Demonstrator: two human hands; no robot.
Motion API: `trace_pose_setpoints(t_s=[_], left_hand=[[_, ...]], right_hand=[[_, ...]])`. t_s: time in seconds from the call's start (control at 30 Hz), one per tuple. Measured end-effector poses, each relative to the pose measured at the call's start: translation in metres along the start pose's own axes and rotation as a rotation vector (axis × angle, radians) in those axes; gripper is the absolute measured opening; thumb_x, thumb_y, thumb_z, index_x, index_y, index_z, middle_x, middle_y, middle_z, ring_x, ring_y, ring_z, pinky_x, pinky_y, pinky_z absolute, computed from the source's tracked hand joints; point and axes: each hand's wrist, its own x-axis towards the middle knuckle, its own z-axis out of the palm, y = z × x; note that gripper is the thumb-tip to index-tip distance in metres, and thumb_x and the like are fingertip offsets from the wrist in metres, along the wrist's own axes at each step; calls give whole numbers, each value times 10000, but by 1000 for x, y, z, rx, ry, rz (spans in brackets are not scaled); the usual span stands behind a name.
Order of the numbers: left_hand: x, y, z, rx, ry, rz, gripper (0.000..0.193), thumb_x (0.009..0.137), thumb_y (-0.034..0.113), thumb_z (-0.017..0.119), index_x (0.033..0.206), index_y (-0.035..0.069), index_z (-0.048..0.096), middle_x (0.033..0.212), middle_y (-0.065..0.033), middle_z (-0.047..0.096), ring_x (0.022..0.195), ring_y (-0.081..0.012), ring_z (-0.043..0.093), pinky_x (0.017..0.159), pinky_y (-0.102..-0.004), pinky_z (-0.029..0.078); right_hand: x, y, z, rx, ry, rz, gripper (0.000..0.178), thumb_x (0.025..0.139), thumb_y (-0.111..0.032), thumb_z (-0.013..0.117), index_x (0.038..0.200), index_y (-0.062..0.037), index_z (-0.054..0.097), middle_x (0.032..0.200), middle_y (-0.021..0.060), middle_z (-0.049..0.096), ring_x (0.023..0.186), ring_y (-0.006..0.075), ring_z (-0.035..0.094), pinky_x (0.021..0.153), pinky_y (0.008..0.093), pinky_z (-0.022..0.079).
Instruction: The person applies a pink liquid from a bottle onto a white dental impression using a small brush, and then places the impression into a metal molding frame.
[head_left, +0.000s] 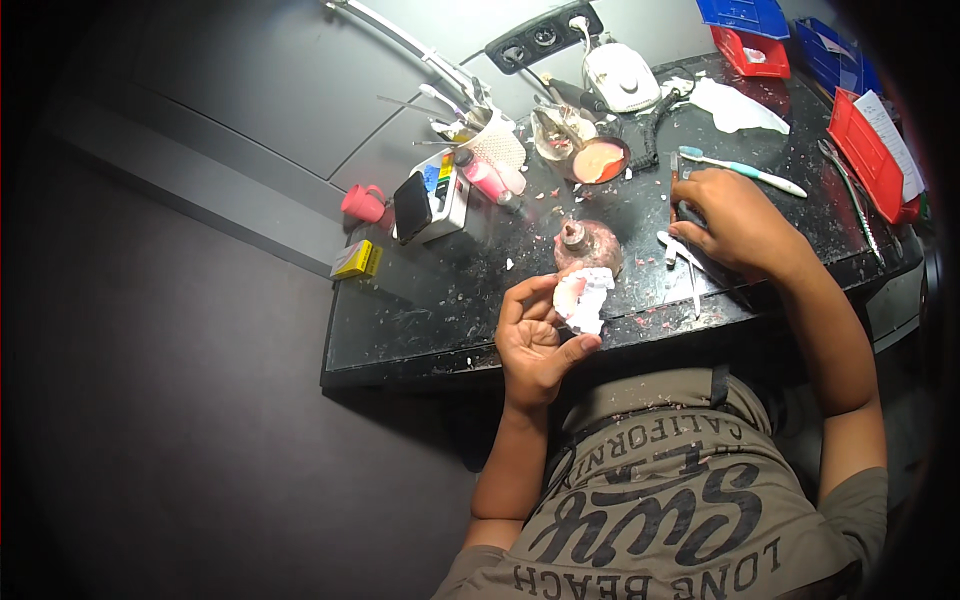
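My left hand point(530, 345) holds up a white dental cast point(592, 312) with pink wax on it, pinched between thumb and fingers over the table's front edge. Just behind it stands a round, pink-stained spirit lamp point(597, 250) with a short neck. Over at the right, my right hand point(730, 215) is closed at the fingertips on a thin brown tool point(674, 178), partly hidden by the fingers. Beside that hand lie a white-and-teal toothbrush point(755, 172) and a white-handled tool point(680, 250).
A pan of pink wax point(600, 160), a white device point(620, 78) and a white tool basket point(500, 142) stand behind. Leftward are a pink bottle point(482, 175), phone point(411, 208), pink cup point(363, 204) and yellow box point(356, 260). Red box point(865, 160) and tweezers point(850, 195) lie right.
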Motion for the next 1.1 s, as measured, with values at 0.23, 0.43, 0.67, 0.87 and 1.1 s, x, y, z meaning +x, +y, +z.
trace_pose_setpoints(t_s=[0.23,0.43,0.67,0.87,1.1], left_hand=[[-1,1,2,-20,92,34,712,753,-103,805,1357,-27,434,1428,-333,526,1338,-334,546,1125,-419,444],[-6,8,-4,-78,86,59,700,873,116,798,1411,-106,409,1416,-343,528,1335,-344,548,1163,-436,402],[-15,27,-3,-363,189,-71,768,1060,589,385,1481,-53,409,1343,-289,591,1059,-381,673,928,-459,554],[-24,44,5,-563,147,-161,782,1074,604,297,1513,-39,368,1223,-298,626,859,-362,683,724,-443,560],[-25,52,13,-589,94,-132,727,1098,556,238,1532,-17,346,1230,-335,607,806,-372,692,658,-439,575]], right_hand=[[1,-1,-2,-2,-27,32,250,863,-217,765,965,3,706,960,204,698,987,388,670,887,468,525],[4,0,-2,18,-7,73,186,899,-186,720,937,-4,709,918,204,707,933,394,682,845,475,536],[4,0,-1,12,-8,81,175,901,-191,720,921,-17,710,898,204,709,915,393,685,826,477,536],[6,1,-1,3,-66,83,163,900,-166,717,955,-13,721,933,194,710,938,384,681,835,468,534],[4,11,8,37,-50,-8,183,891,-125,693,1040,-30,740,985,181,682,981,381,668,865,463,532]])
